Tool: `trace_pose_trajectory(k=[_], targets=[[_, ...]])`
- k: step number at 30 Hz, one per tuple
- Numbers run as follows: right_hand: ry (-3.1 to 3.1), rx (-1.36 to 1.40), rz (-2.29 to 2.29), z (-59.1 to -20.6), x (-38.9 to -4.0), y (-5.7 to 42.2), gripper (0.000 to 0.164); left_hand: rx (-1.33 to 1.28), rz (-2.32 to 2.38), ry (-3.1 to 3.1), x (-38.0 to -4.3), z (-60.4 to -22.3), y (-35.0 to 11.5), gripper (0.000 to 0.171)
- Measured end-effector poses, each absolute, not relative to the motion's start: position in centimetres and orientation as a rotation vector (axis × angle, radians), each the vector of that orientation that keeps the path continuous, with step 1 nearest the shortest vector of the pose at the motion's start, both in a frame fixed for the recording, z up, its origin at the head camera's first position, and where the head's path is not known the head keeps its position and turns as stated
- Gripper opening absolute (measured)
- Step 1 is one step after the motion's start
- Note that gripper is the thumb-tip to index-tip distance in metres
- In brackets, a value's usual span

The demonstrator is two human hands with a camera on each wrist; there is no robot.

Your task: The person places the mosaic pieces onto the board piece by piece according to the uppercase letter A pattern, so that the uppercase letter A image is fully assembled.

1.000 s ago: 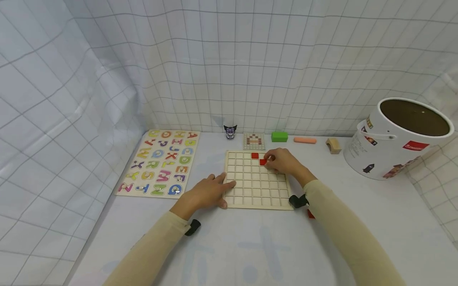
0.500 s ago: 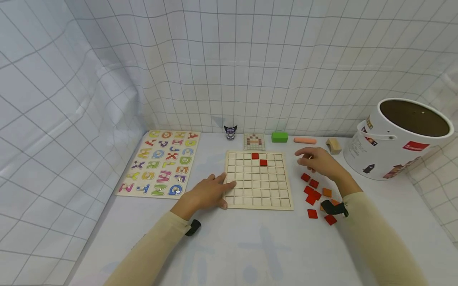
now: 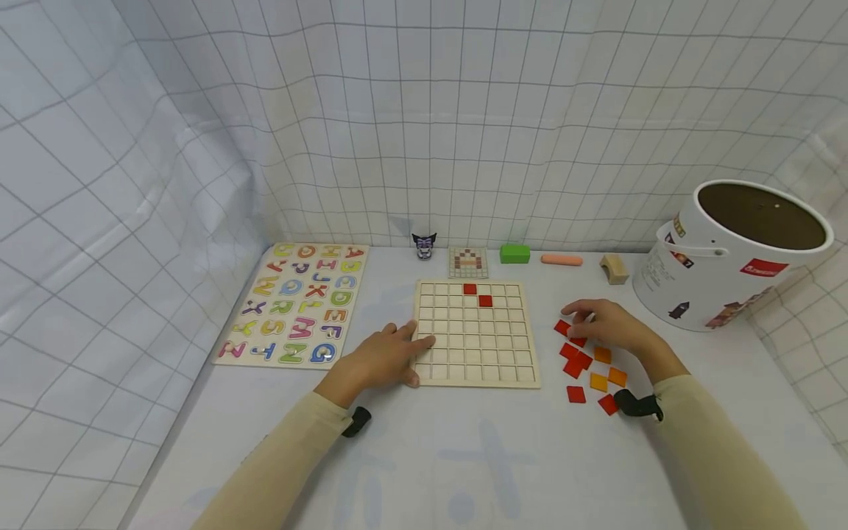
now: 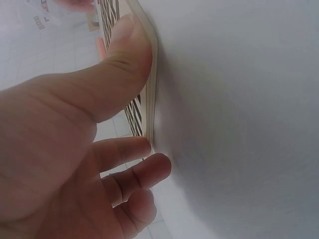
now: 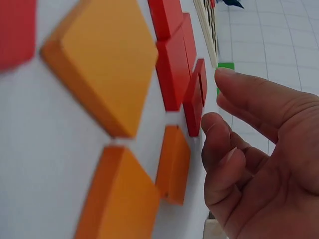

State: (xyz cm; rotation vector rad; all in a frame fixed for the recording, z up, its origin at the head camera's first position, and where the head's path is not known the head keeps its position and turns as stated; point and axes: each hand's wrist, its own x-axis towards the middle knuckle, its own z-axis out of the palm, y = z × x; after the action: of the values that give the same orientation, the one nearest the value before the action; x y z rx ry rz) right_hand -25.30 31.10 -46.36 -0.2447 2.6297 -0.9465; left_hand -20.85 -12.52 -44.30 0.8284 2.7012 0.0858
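Observation:
A pale wooden grid board lies on the table with two red square tiles set in its upper cells. At its left edge rests my left hand; in the left wrist view the thumb lies against the board's rim, the other fingers loosely bent. My right hand is over the loose red tiles to the right of the board. Seen from the right wrist, thumb and forefinger stand apart, fingertips close by a red tile. Several orange tiles lie under that wrist.
An alphabet puzzle board lies at the left. Along the back stand a small dark figure, a pattern card, a green block, an orange stick and a wooden arch block. A white bucket stands at right.
My right hand has let go of the red tile in the board's second row and moved right, then down over the loose tiles. My left hand has stayed at the board's edge.

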Motion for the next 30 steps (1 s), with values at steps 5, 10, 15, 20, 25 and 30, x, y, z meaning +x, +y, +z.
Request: trace_pose_trajectory(k=[5,10,15,20,25,30], targets=[[2.655,-0.246,-0.876,-46.6,-25.7,29.9,0.040,0.828,0.086,2.701,-21.0,-44.5,-12.5,0.079],[2.654,-0.220,-0.838,-46.4,-25.8,29.3,0.035,0.820,0.086,2.705,-21.0,-44.6,-12.4,0.078],[2.660,-0.230,-0.827,-46.2,-25.7,29.0,0.034,0.823,0.090,2.707,-21.0,-44.6,-12.5,0.078],[2.657,-0.253,-0.842,-46.1,-25.6,28.8,0.025,0.834,0.106,2.702,-20.9,-44.5,-12.5,0.077],[2.655,-0.286,-0.848,-46.0,-25.6,28.8,0.021,0.837,0.107,2.700,-20.8,-44.2,-12.5,0.077],[2.676,-0.302,-0.862,-46.1,-25.7,29.2,0.022,0.832,0.129,2.690,-20.8,-44.2,-12.5,0.077]])
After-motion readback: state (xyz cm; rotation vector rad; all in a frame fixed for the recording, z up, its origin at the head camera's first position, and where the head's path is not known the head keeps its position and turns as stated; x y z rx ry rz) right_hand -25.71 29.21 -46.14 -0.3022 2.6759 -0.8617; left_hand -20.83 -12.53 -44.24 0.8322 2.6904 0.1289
